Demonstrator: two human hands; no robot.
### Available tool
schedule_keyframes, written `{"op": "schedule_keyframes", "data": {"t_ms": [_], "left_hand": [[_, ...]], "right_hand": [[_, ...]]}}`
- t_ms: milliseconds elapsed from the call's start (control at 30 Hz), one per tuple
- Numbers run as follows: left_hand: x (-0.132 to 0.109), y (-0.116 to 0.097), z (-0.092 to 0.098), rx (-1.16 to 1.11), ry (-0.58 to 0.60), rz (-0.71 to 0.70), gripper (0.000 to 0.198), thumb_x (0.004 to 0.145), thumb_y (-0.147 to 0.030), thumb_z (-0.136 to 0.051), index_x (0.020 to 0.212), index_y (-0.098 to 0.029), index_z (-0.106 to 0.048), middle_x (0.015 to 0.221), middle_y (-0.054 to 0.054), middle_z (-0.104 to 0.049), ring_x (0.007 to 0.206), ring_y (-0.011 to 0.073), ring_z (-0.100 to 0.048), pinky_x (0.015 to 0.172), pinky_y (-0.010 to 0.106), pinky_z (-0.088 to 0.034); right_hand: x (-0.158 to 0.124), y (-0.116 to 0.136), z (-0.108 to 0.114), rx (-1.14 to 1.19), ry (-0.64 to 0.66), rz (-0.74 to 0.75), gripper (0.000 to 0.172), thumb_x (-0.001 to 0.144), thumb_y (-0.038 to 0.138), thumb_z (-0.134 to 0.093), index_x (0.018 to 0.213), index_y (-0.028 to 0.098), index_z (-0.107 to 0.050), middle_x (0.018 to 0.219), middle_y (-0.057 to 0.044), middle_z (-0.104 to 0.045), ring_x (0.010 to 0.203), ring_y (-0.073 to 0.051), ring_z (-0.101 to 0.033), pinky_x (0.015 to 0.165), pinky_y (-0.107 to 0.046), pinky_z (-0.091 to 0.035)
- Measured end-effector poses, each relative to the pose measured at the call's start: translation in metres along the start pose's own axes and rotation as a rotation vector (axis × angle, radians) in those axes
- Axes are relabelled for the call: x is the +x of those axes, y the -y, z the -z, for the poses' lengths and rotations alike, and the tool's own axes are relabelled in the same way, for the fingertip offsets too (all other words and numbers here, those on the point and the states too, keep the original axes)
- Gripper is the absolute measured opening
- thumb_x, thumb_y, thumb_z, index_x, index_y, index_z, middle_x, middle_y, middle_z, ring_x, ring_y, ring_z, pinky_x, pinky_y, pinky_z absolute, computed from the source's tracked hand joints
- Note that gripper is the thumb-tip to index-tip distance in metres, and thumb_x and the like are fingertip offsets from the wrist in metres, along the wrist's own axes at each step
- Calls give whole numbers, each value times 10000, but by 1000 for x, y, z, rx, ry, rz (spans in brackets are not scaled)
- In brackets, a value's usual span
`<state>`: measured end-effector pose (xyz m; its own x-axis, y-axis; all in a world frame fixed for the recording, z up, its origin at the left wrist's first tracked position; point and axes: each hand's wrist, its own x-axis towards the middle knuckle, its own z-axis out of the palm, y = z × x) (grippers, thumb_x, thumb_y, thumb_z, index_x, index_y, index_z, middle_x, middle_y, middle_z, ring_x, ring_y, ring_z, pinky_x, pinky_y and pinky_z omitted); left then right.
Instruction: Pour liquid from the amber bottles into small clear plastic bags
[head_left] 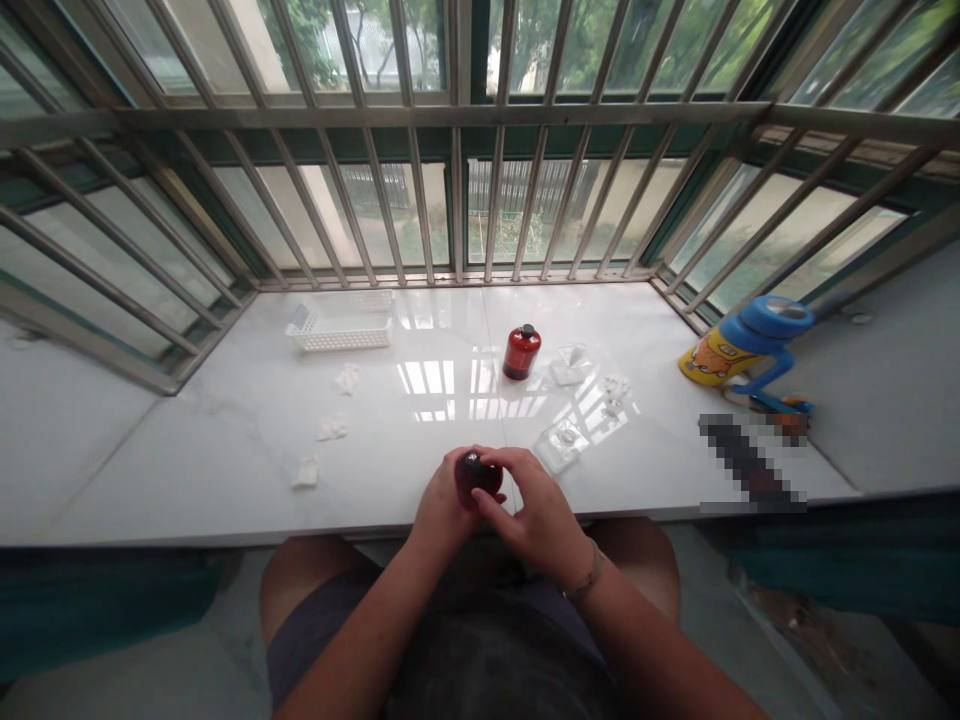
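A dark red, rounded bottle (480, 482) is held at the front edge of the white sill, and its underside is hidden by my fingers. Wrapped around its left side is my left hand (444, 500). From the right, my right hand (531, 510) curls over it, with thumb and fingers closed on its top and near side. Farther back stands a red bottle (520, 354) with a black cap, upright. Clear plastic packaging (562, 445) lies just beyond my right hand, and another clear plastic piece (571, 366) rests beside the standing bottle.
A white perforated basket (343, 338) sits at the back left. Crumpled white tissues (331, 428) lie along the left, and more white scraps (616, 392) on the right. A blue and yellow flask (739, 345) leans by the right wall. Metal bars (457, 200) line the window.
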<state>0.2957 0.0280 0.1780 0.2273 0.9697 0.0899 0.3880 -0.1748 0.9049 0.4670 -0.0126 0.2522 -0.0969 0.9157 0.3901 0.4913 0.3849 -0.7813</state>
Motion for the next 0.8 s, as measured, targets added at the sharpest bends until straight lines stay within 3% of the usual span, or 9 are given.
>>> {"op": "schedule_keyframes", "data": {"t_ms": [200, 367, 533, 700, 800], "left_hand": [[0, -1, 1, 10, 19, 8, 658, 794, -352, -910, 1349, -275, -565, 1275, 77, -755, 1159, 297, -763, 984, 446, -620], [0, -2, 2, 16, 7, 14, 705, 765, -369, -934, 1357, -278, -562, 1292, 81, -747, 1168, 307, -760, 993, 460, -618], [-1, -1, 2, 23, 8, 2, 658, 785, -350, -910, 1342, -278, -567, 1269, 82, -748, 1138, 308, -763, 986, 472, -618], [0, 0, 1, 35, -4, -12, 713, 768, -386, -932, 1363, -281, -554, 1285, 80, -737, 1150, 308, -754, 986, 472, -616], [0, 0, 0, 44, -7, -4, 701, 774, -377, -921, 1363, -276, -555, 1279, 82, -742, 1146, 311, -754, 982, 474, -615]], "right_hand": [[-6, -7, -3, 11, -84, -132, 464, 927, 269, -757, 1344, 271, -554, 1216, -88, -685, 1141, -278, -683, 1045, -505, -589], [-10, -6, -3, 167, 2, -169, 564, 956, 302, -735, 1446, 281, -455, 1437, -117, -639, 1365, -285, -627, 1196, -526, -513], [-14, -7, -6, 79, -109, -218, 408, 950, 346, -735, 1282, 266, -513, 1207, -94, -666, 1168, -273, -690, 1100, -527, -575], [-12, -4, -9, 187, -21, -172, 559, 950, 285, -734, 1432, 276, -450, 1482, -126, -636, 1459, -279, -586, 1244, -520, -478], [-7, -6, -11, 174, -35, -209, 516, 952, 255, -724, 1398, 279, -467, 1396, -105, -710, 1375, -271, -665, 1192, -502, -526]]}}
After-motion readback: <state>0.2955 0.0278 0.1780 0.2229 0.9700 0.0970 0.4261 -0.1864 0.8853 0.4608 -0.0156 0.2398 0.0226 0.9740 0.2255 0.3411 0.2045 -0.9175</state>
